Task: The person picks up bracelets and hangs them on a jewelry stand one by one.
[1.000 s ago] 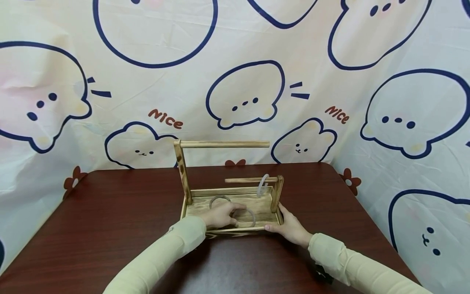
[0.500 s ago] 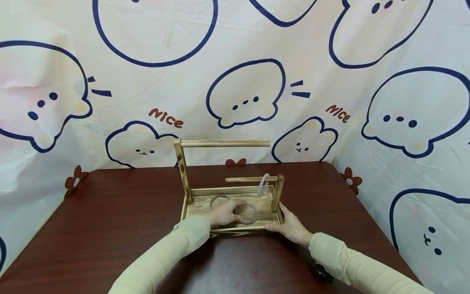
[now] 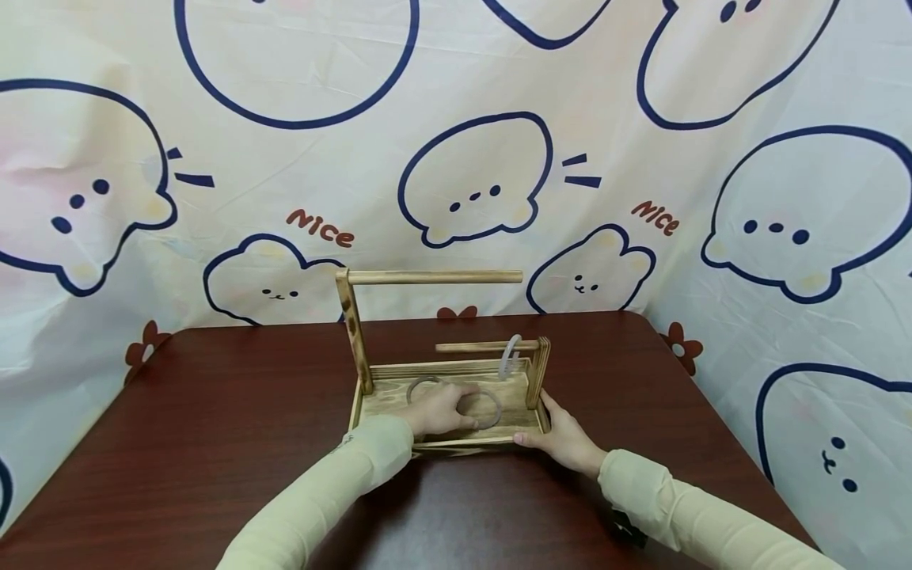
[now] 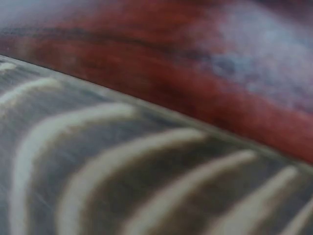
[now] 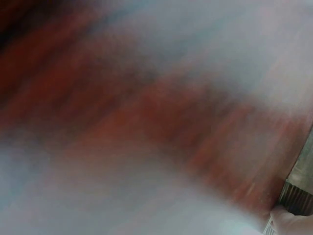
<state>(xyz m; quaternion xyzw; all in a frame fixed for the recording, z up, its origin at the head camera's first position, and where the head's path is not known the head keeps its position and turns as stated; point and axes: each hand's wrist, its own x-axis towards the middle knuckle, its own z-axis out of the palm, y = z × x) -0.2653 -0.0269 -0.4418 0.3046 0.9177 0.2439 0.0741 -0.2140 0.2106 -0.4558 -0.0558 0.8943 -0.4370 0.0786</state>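
Stretching sideways: long tray [image 3: 516, 408] | right hand [image 3: 570, 447]: gripping corner | left hand [image 3: 442, 408]: hold unclear

Left sleeve [image 3: 306, 495] and right sleeve [image 3: 720, 511]: long, pale cream, puffy, creased; cuffs [image 3: 381, 445] loose. Left hand [image 3: 443, 410], right hand [image 3: 568, 445] bare. Black piece [image 3: 630, 532] under right sleeve, unclear.

Dark red-brown table [image 3: 178, 427]; creased pale backdrop [image 3: 470, 174], navy cartoon heads, brown-red flowers.

The gap between upper bar [image 3: 435, 277] and lower bar [image 3: 470, 347] opens rightward; a tall post [image 3: 354, 332] blocks left.
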